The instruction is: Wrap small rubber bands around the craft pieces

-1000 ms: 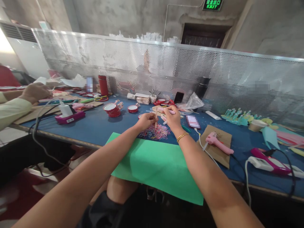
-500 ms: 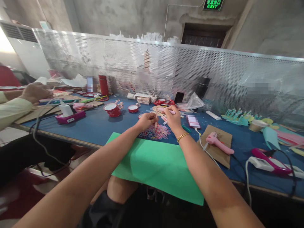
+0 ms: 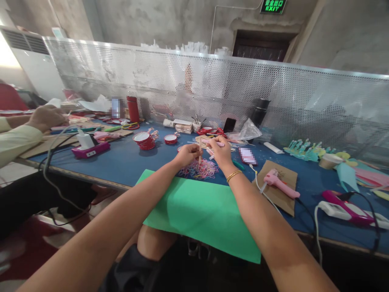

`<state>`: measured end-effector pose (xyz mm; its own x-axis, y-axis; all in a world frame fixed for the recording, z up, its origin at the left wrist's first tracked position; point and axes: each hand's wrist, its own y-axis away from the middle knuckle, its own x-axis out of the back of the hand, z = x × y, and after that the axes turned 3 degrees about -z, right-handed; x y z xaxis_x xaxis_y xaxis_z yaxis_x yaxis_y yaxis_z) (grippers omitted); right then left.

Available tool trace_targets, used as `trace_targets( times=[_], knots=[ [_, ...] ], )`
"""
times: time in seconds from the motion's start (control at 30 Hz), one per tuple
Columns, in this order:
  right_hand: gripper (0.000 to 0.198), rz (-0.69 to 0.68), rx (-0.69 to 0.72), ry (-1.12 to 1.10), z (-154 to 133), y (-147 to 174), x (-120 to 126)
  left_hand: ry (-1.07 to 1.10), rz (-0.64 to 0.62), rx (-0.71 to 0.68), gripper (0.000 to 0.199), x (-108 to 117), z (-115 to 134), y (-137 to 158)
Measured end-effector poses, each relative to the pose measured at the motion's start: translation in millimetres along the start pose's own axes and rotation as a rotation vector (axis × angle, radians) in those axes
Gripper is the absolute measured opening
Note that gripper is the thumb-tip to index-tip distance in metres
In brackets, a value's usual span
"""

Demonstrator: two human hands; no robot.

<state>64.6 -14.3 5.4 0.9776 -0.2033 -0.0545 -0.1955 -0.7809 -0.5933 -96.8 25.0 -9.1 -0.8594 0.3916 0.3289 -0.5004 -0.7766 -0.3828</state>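
My left hand (image 3: pixel 187 155) pinches a thin, pale pink strip (image 3: pixel 199 151) that stands upright above the table. Closed around a slim pink pen-shaped tool (image 3: pixel 206 141), my right hand (image 3: pixel 223 154) holds its tip close to the top of the strip. Whether tip and strip touch is too small to tell. Below both hands lies a loose heap of thin, multicoloured loops or strings (image 3: pixel 202 170). A green sheet (image 3: pixel 197 215) hangs over the table's front edge, under my forearms.
Red tape rolls (image 3: pixel 144 142) stand left of my hands. On the right, a pink glue gun (image 3: pixel 278 182) rests on cardboard (image 3: pixel 270 170), beside cables and a magenta power strip (image 3: pixel 349 209). A co-worker's hands (image 3: pixel 45 117) are at far left. A perforated metal screen (image 3: pixel 164 81) borders the back.
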Motion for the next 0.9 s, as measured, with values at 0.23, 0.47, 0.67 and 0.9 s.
trace_targets(
  times=[0.23,0.47,0.67,0.9],
  knots=[
    [0.021,0.027,-0.048,0.003,7.2,-3.7,1.9,0.051,-0.002,0.003,0.031,0.4,-1.2,-0.7],
    [0.020,-0.007,-0.010,0.014,2.1,-0.4,0.0,0.026,0.011,-0.004,0.029,0.6,-1.1,-0.6],
    [0.021,0.038,-0.037,-0.001,5.5,-3.0,0.7,0.079,-0.004,0.014,0.030,0.5,-2.3,-1.2],
    [0.022,-0.009,-0.027,0.010,2.6,-0.4,-0.1,0.053,0.003,0.015,0.034,0.0,-0.1,-0.3]
  ],
)
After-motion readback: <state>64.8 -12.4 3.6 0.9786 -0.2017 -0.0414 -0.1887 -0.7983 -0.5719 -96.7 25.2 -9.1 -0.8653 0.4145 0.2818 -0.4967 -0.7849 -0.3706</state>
